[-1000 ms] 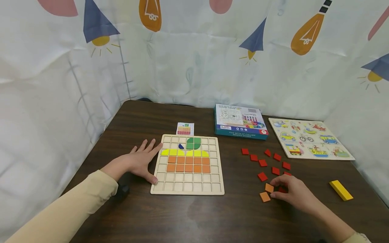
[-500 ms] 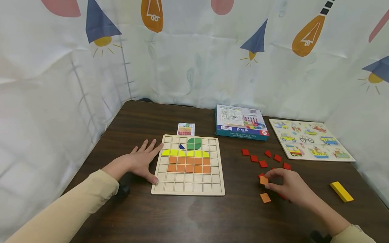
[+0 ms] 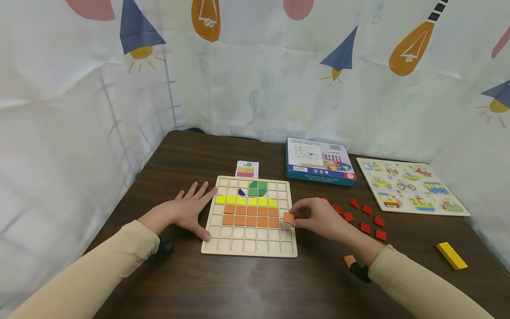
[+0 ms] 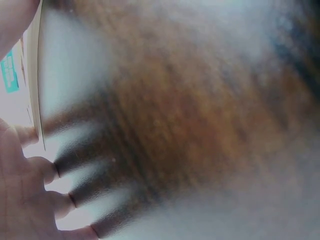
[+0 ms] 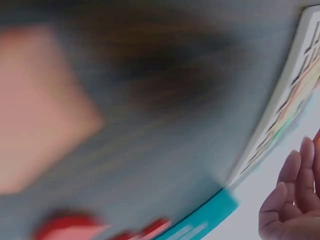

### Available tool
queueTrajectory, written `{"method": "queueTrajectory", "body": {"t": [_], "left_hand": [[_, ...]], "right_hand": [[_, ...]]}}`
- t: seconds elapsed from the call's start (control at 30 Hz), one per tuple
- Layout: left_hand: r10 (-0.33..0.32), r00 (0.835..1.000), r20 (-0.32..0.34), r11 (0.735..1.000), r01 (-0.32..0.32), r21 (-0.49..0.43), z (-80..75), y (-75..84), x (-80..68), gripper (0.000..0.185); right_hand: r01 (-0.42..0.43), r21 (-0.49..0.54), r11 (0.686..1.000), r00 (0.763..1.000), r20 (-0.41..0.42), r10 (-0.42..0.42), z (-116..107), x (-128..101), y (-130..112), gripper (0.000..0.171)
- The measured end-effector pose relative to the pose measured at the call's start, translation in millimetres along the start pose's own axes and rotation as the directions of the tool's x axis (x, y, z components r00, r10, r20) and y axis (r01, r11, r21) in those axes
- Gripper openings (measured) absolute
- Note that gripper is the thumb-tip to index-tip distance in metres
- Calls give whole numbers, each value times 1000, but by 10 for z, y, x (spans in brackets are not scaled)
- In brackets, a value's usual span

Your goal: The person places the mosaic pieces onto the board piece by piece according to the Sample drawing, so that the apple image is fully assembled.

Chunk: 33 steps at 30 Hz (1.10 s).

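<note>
A wooden grid board [image 3: 249,248] lies on the table, with yellow, green and blue pieces and two rows of orange square tiles set in its upper part. My left hand [image 3: 184,213] rests spread at the board's left edge, thumb and index finger touching the rim. In the left wrist view its fingers [image 4: 37,170] stretch out straight. Between thumb and fingertips my right hand [image 3: 320,217] pinches an orange square tile [image 3: 289,217] over the board's right side. A small pattern card [image 3: 247,169] lies just behind the board.
Several red tiles [image 3: 365,227] lie to the right, partly behind the right forearm. Another orange tile [image 3: 349,261] sits near the right wrist. A boxed set [image 3: 320,164], a picture puzzle board [image 3: 414,186] and a yellow block [image 3: 452,255] are farther off.
My right hand picked up one orange tile from beside the red ones and carried it left to the board. The left hand has stayed at the board's edge.
</note>
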State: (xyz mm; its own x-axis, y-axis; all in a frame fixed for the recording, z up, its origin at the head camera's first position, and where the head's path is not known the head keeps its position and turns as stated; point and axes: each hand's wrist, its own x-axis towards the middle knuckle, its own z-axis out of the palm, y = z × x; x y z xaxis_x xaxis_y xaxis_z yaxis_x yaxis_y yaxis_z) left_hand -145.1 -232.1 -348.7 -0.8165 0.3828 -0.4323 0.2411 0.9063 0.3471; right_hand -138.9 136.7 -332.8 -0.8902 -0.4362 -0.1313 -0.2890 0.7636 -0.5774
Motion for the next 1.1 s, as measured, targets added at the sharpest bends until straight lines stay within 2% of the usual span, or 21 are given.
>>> {"method": "queueTrajectory", "body": {"t": [0.3, 0.53, 0.77, 1.1], "left_hand": [[6, 1000, 0, 1000, -6, 11, -23, 18, 5, 140], [6, 1000, 6, 1000, -6, 18, -17, 19, 6, 139], [10, 1000, -1, 1000, -10, 12, -8, 7, -5, 138], [11, 1000, -5, 1000, -11, 5, -18, 9, -30, 138]], "right_hand": [[115, -31, 993, 991, 67, -113, 267, 622, -474, 22], [175, -50, 983, 976, 139, -167, 452, 944, -825, 23], [226, -123, 966, 958, 209, -198, 568, 1118, -1081, 28], [228, -160, 960, 956, 223, -190, 703, 1200, -1161, 31]]}}
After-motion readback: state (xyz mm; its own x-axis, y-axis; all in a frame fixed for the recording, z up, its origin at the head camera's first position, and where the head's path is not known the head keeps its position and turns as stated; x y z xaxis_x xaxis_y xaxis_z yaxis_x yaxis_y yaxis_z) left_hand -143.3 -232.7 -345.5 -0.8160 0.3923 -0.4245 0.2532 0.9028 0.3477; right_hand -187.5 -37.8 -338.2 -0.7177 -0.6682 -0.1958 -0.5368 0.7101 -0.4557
